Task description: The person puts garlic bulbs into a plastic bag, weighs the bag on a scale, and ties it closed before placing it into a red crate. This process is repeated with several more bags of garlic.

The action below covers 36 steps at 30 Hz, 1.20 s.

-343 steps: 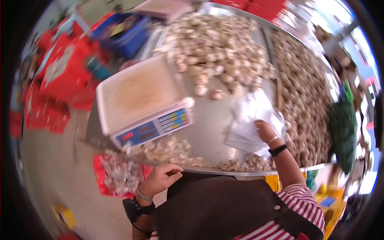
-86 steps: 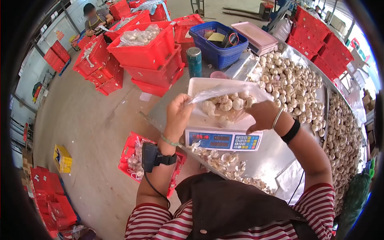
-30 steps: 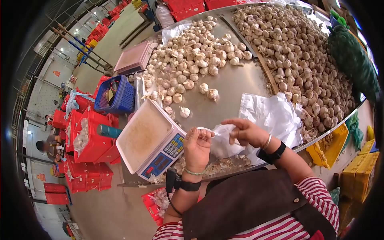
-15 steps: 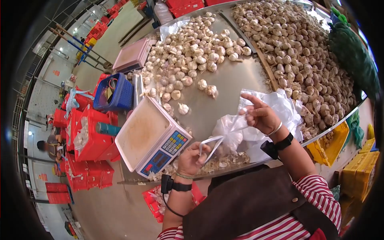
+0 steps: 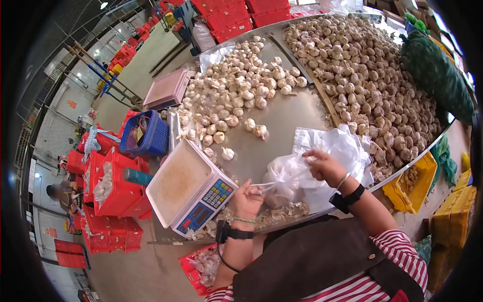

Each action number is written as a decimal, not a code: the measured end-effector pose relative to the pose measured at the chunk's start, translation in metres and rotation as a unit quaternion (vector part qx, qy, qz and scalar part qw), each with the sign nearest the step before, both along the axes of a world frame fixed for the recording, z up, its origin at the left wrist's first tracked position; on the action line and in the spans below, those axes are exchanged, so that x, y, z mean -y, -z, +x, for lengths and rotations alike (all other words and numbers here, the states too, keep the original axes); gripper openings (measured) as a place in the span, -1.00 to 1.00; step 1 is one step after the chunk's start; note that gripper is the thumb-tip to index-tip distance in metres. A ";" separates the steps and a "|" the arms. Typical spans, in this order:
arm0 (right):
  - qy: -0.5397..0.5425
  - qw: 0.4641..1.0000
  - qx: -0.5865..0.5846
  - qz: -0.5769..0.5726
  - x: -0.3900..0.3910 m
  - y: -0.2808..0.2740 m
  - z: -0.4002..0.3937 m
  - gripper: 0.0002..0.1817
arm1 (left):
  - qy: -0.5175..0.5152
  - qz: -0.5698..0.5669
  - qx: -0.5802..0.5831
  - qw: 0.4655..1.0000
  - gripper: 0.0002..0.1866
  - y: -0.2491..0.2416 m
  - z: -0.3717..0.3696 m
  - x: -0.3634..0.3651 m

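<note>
A white plastic bag [image 5: 283, 185] with garlic bulbs inside rests near the table's front edge. My left hand [image 5: 247, 200] is closed on one of its handles, drawn out to the left. On the other side of the bag my right hand [image 5: 324, 167] has its fingers bent and pinched at the bag's other handle; the exact grip is partly hidden. Beneath and behind my right hand lies a stack of flat white bags [image 5: 334, 143]. Left of my left hand stands a digital scale [image 5: 183, 183] with a bare, stained pan.
Loose whitish garlic bulbs [image 5: 231, 93] cover the metal table's [image 5: 289, 117] far left. A wooden divider [image 5: 322, 95] separates them from a large garlic heap [image 5: 362, 75]. At left are a blue basket [image 5: 146, 133] and red crates [image 5: 121, 186]; a yellow crate [image 5: 412, 183] sits at right.
My hands have drawn the bag's handles tighter and lower. My right hand's index finger, stretched out before, is now more bent. The view has shifted slightly.
</note>
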State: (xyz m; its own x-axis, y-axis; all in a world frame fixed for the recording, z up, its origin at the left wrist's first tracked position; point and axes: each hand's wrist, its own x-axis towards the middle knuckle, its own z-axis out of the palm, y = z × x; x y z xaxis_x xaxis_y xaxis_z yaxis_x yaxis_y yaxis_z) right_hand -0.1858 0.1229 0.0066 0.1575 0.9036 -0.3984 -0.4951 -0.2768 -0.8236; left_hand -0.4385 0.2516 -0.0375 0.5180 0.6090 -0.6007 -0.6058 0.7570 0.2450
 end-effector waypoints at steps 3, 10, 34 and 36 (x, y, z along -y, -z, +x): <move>-0.135 0.967 0.213 -0.034 -0.001 -0.001 0.006 -0.62 | 0.222 0.119 0.039 0.967 -0.78 -0.024 -0.001 0.018; -0.108 0.976 0.166 0.087 -0.047 -0.027 -0.031 -0.67 | 0.219 0.486 -0.380 0.756 -0.65 -0.019 -0.041 0.003; -0.113 0.646 0.725 -0.211 -0.053 0.097 0.019 -0.73 | 0.106 0.307 -0.587 0.741 -0.86 -0.034 -0.330 0.055; -0.078 0.654 0.733 -0.169 -0.047 0.103 0.017 -0.82 | 0.182 0.315 -0.513 0.778 -0.85 -0.085 -0.245 0.028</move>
